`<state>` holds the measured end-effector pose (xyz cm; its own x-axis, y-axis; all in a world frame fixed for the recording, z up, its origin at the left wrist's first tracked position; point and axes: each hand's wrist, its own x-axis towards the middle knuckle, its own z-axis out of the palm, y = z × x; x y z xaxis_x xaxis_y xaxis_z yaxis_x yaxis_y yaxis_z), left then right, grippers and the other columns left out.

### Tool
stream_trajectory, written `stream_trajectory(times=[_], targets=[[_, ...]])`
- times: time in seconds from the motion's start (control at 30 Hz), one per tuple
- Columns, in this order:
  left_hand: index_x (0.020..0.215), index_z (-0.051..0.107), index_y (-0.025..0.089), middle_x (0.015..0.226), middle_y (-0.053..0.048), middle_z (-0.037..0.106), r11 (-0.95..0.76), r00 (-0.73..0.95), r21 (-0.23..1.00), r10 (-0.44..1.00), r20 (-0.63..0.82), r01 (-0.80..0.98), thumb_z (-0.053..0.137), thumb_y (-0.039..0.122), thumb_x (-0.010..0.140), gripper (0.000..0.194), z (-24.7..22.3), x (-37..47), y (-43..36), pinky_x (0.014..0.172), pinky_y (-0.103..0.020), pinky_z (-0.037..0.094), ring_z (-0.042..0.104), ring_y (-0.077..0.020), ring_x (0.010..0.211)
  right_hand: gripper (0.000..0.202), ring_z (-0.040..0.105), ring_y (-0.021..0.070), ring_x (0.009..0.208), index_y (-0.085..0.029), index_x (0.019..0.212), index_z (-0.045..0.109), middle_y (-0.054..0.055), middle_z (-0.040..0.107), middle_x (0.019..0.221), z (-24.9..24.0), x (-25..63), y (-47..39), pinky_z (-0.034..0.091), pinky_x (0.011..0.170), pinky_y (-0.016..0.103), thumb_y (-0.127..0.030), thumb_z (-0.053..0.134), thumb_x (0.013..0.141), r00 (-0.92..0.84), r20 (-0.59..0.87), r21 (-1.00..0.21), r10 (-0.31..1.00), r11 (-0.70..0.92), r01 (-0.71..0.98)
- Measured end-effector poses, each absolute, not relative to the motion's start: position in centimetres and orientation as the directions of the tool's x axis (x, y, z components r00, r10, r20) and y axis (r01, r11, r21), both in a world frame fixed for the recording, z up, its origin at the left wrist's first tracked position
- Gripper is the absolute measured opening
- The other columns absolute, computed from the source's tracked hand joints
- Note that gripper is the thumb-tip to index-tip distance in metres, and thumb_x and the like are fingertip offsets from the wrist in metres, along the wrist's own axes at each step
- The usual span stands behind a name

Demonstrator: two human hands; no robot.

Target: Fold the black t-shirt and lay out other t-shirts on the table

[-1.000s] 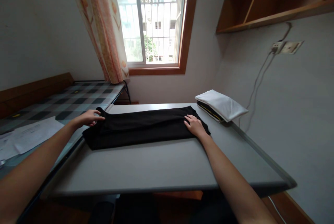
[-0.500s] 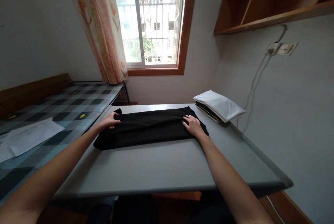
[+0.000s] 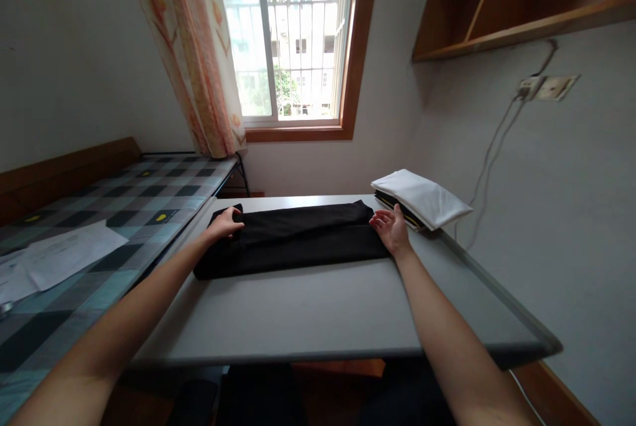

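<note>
Cloth [image 3: 308, 237], black, one piece: laid flat in a long folded strip across the table [image 3: 308, 320], its length running left to right, a shallow crease along the middle. Left end: doubled over in a thicker fold, beneath the left hand [image 3: 226, 224]. Left hand: thumb and fingers closed on the folded end. Right hand [image 3: 392, 230]: at the right end, loosely open, thumb raised apart from the bent fingers; whether the fingertips touch the cloth cannot be told. Stack [image 3: 422, 199], folded fabric: white on top, black with a yellow edge below, at the table's far right corner, just beyond the right hand. Bed [image 3: 144, 201], checked cover: left of the table. Papers [image 3: 64, 257], white, printing faint: lying on the bed. Curtain [image 3: 193, 48], patterned: hanging at the left of the window [image 3: 293, 42]. Shelf [image 3: 521, 8], wooden: high on the right wall, above a socket [image 3: 556, 88] and its cord.
</note>
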<state>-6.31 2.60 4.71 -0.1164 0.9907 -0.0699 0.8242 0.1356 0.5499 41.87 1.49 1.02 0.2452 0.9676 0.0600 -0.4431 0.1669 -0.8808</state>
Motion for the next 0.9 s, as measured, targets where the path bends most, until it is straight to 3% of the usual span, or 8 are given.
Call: stream_trajectory(times=[0.2, 0.27, 0.4, 0.53, 0.67, 0.77, 0.9], targets=[[0.121, 0.054, 0.022, 0.087, -0.005, 0.069, 0.1, -0.091, 0.252, 0.995, -0.049, 0.963, 0.063, 0.035, 0.076, 0.048, 4.4, -3.4, 1.4, 0.066, -0.028, 0.048, 0.068, -0.0242, 0.08, 0.061, 0.06, 0.0162, 0.054, -0.019, 0.065, 0.065, 0.005, 0.062, 0.056, -0.6, 40.5, 2.1, 0.051, 0.059, 0.031, -0.078, 0.054, 0.073, 0.224, 0.203, -0.977, 0.953, 0.212, -0.015], [0.12, 0.054, 0.023, 0.088, -0.005, 0.068, 0.095, -0.09, 0.24, 0.995, -0.029, 0.966, 0.061, 0.036, 0.076, 0.046, 4.3, -3.7, 1.3, 0.066, -0.028, 0.047, 0.067, -0.0244, 0.083, 0.063, 0.059, 0.0168, 0.054, -0.019, 0.064, 0.066, 0.005, 0.062, 0.055, -0.8, 40.2, 2.1, 0.05, 0.06, 0.032, -0.08, 0.053, 0.07, 0.194, 0.273, -0.96, 0.942, 0.251, 0.127], [0.12, 0.051, 0.019, 0.071, 0.0, 0.059, 0.069, -0.065, 0.454, 0.998, -0.023, 0.888, 0.06, 0.033, 0.076, 0.047, 4.1, -6.3, 1.3, 0.054, -0.024, 0.046, 0.061, -0.0165, 0.061, 0.063, 0.059, 0.0177, 0.057, -0.02, 0.065, 0.067, 0.004, 0.062, 0.056, -0.9, 39.9, 2.0, 0.048, 0.062, 0.032, -0.08, 0.049, 0.072, 0.145, 0.335, -0.917, 0.931, 0.287, 0.275], [0.121, 0.05, 0.015, 0.065, 0.005, 0.049, 0.071, -0.088, 0.726, 0.996, -0.015, 0.684, 0.058, 0.032, 0.076, 0.049, 4.3, -9.3, 0.9, 0.043, -0.02, 0.042, 0.051, -0.0102, 0.048, 0.063, 0.058, 0.0179, 0.057, -0.02, 0.065, 0.067, 0.004, 0.062, 0.056, -0.9, 39.9, 1.9, 0.047, 0.063, 0.032, -0.08, 0.046, 0.075, 0.127, 0.347, -0.901, 0.929, 0.293, 0.319], [0.123, 0.05, 0.015, 0.064, 0.005, 0.049, 0.078, -0.135, 0.799, 0.991, 0.004, 0.596, 0.058, 0.032, 0.076, 0.05, 4.5, -9.8, 0.5, 0.041, -0.019, 0.041, 0.047, -0.0078, 0.044, 0.062, 0.057, 0.0179, 0.057, -0.02, 0.065, 0.067, 0.003, 0.06, 0.056, -0.9, 39.8, 1.8, 0.046, 0.063, 0.032, -0.078, 0.046, 0.076, 0.112, 0.364, -0.889, 0.925, 0.309, 0.338], [0.123, 0.051, 0.015, 0.064, 0.003, 0.054, 0.037, -0.089, 0.715, 0.995, 0.035, 0.699, 0.058, 0.031, 0.076, 0.05, 4.1, -8.6, 0.3, 0.046, -0.021, 0.044, 0.054, -0.0119, 0.05, 0.061, 0.057, 0.0181, 0.057, -0.021, 0.065, 0.066, 0.003, 0.06, 0.056, -0.7, 39.6, 1.5, 0.046, 0.062, 0.032, -0.077, 0.046, 0.077, 0.107, 0.362, -0.882, 0.926, 0.303, 0.362], [0.12, 0.058, 0.02, 0.08, -0.006, 0.067, 0.004, -0.038, 0.305, 0.994, 0.106, 0.952, 0.057, 0.035, 0.079, 0.044, 2.9, -5.8, -0.6, 0.066, -0.029, 0.049, 0.067, -0.0235, 0.077, 0.06, 0.057, 0.0184, 0.057, -0.021, 0.064, 0.065, 0.004, 0.061, 0.057, -0.5, 39.4, 1.1, 0.044, 0.061, 0.031, -0.076, 0.045, 0.077, 0.078, 0.372, -0.848, 0.925, 0.305, 0.433]])
